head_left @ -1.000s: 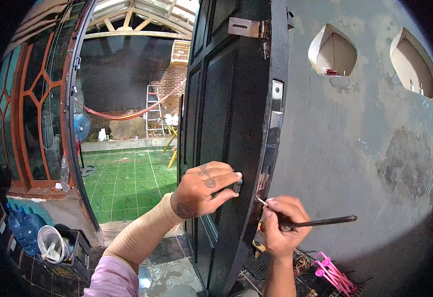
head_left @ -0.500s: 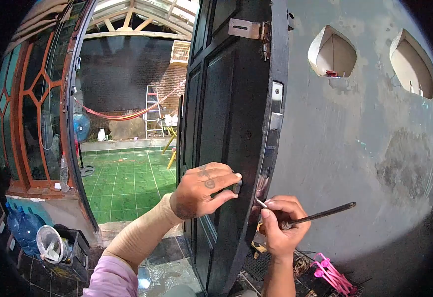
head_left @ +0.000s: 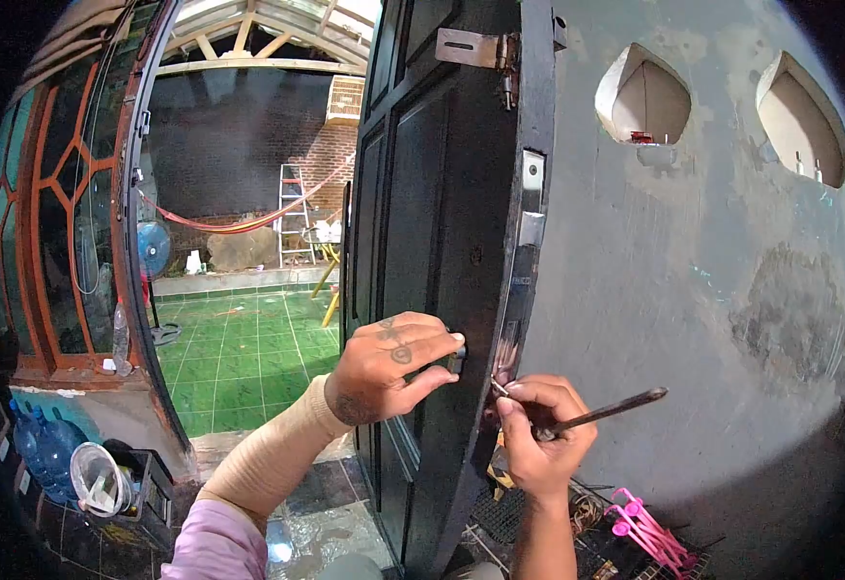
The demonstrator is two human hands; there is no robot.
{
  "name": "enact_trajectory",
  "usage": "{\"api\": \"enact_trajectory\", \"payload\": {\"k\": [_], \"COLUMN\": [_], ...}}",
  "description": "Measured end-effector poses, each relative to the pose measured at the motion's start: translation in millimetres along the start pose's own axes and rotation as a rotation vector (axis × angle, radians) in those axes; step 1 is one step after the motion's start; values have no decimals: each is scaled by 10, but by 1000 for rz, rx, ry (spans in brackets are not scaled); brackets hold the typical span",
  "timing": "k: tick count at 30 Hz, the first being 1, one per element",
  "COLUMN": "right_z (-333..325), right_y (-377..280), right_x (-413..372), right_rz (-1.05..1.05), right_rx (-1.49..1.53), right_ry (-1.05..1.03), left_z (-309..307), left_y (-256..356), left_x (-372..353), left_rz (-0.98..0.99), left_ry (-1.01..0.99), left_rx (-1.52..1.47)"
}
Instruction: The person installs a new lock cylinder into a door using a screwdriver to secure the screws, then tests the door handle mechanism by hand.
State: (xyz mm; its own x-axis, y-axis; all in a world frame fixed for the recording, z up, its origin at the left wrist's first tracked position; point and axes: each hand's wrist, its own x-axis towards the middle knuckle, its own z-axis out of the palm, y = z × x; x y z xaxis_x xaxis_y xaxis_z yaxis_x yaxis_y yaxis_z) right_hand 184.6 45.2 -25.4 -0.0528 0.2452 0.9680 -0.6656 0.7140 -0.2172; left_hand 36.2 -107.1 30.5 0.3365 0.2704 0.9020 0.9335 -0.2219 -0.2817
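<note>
A black panelled door (head_left: 413, 213) stands ajar with its edge towards me. Along that edge runs a metal lock plate (head_left: 511, 333). My left hand (head_left: 393, 367) pinches a small dark metal cylinder (head_left: 457, 362) at the door's face. On the other side of the edge, my right hand (head_left: 546, 430) holds a thin screw (head_left: 500, 387) between thumb and forefinger, its tip at the lower part of the plate. The same hand also keeps a dark-shafted screwdriver (head_left: 615, 408) in its palm, its shaft pointing right.
A metal latch (head_left: 471, 48) is fixed high on the door. The grey wall (head_left: 654, 290) rises at right, with pink plastic items (head_left: 644, 532) and tools below. At lower left are a black crate (head_left: 152, 493) and blue bottles (head_left: 50, 449). A green tiled floor (head_left: 239, 358) lies beyond the doorway.
My right hand has moved slightly left, bringing the screw up to the door edge. The view has shifted a little, and my left hand keeps its pinch.
</note>
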Motion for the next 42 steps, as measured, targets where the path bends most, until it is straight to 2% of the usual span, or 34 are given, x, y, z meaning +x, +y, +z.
{"api": "enact_trajectory", "payload": {"k": [6, 18, 27, 42], "right_z": [11, 78, 61, 136], "right_y": [-37, 47, -14, 52], "right_x": [-19, -67, -76, -91], "right_rz": [-32, -253, -183, -332], "right_rx": [-68, -230, -299, -381], "right_ry": [1, 63, 63, 112], "left_z": [-8, -9, 0, -5], "left_y": [-1, 5, 8, -2], "left_x": [-6, -28, -23, -23], "left_rz": [-8, -17, -16, -13], "left_ry": [-4, 4, 2, -7], "left_rx": [0, -2, 15, -4]}}
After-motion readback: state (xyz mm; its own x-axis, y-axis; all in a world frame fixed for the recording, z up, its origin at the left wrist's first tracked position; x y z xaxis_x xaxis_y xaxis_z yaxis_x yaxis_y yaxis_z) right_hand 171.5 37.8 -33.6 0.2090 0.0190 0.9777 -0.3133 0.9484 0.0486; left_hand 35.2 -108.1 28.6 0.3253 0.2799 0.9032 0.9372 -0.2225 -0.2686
